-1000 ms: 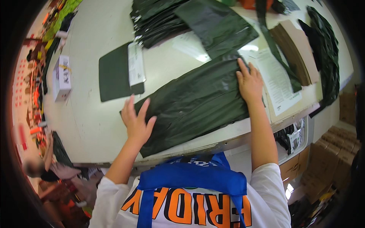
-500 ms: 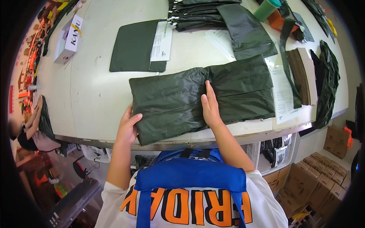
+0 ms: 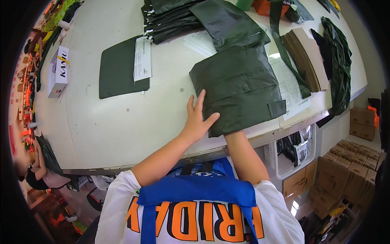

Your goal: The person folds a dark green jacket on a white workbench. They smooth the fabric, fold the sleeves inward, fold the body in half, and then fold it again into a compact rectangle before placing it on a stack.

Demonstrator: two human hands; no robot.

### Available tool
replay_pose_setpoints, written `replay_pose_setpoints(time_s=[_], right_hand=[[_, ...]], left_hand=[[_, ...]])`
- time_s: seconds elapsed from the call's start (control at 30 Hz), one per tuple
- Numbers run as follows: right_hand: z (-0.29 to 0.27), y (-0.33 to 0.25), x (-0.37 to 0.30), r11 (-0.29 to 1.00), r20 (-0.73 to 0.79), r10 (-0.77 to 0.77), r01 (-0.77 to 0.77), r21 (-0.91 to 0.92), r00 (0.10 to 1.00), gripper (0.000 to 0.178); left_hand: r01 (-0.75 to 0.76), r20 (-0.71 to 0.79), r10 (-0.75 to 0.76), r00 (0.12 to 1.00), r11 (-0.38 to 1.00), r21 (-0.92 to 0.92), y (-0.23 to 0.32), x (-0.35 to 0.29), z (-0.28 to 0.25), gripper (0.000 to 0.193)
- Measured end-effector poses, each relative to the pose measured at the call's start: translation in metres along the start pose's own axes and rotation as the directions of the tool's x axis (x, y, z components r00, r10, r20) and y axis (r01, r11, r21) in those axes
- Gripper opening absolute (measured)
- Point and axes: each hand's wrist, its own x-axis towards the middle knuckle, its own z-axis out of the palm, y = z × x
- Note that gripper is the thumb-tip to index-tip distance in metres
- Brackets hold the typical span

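A dark green, shiny coated garment (image 3: 241, 87), folded into a thick rough square, lies near the table's front edge, right of the middle. My left hand (image 3: 198, 119) is at its left side with fingers and thumb spread, the thumb tip over the lower left corner. My right forearm (image 3: 243, 156) reaches in from the front edge, and the right hand is hidden beneath the folded garment. Farther left lies a flat dark green pouch (image 3: 118, 67) with a white printed sheet (image 3: 142, 59) along its right side.
A stack of dark green folded pieces (image 3: 172, 20) lies at the far side. Cardboard sheets (image 3: 304, 59) and a draped dark green garment (image 3: 337, 69) are on the right. A white box (image 3: 59, 73) stands left. Shelving with a white basket (image 3: 280, 162) sits below the edge.
The left half of the long garment has been folded over onto the right half. My left hand has moved right with it, and my right hand has gone under the cloth. The view has shifted.
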Motion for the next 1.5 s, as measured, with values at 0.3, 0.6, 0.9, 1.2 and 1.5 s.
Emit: replay_pose_setpoints(time_s=[0.3, 0.6, 0.9, 1.2, 1.5], right_hand=[[0.027, -0.233, -0.135, 0.042, -0.469, -0.379, -0.491, -0.870, 0.798, 0.024], [0.034, -0.210, -0.021, 0.341, -0.501, 0.083, -0.497, -0.798, 0.862, 0.068], [0.075, -0.018, -0.066, 0.817, -0.475, -0.060, -0.230, -0.529, 0.878, 0.069], [0.072, 0.000, -0.082, 0.386, -0.444, -0.017, -0.404, -0.829, 0.896, 0.074], [0.066, -0.035, 0.016, 0.180, -0.335, 0.456, -0.455, -0.872, 0.825, 0.108]], left_hand=[[-0.108, -0.059, 0.122, 0.991, 0.973, 0.203, -0.015, 0.008, 0.027, 0.102], [0.523, 0.468, -0.233, 0.852, 0.377, -0.765, -0.024, 0.017, -0.012, 0.083], [0.316, 0.264, 0.248, 0.932, -0.201, -0.927, -0.057, -0.054, -0.049, 0.103], [0.273, 0.159, -0.394, 0.905, 0.253, -0.928, -0.075, -0.089, -0.051, 0.065], [0.408, 0.218, -0.434, 0.874, 0.414, -0.814, -0.098, -0.120, -0.090, 0.067]])
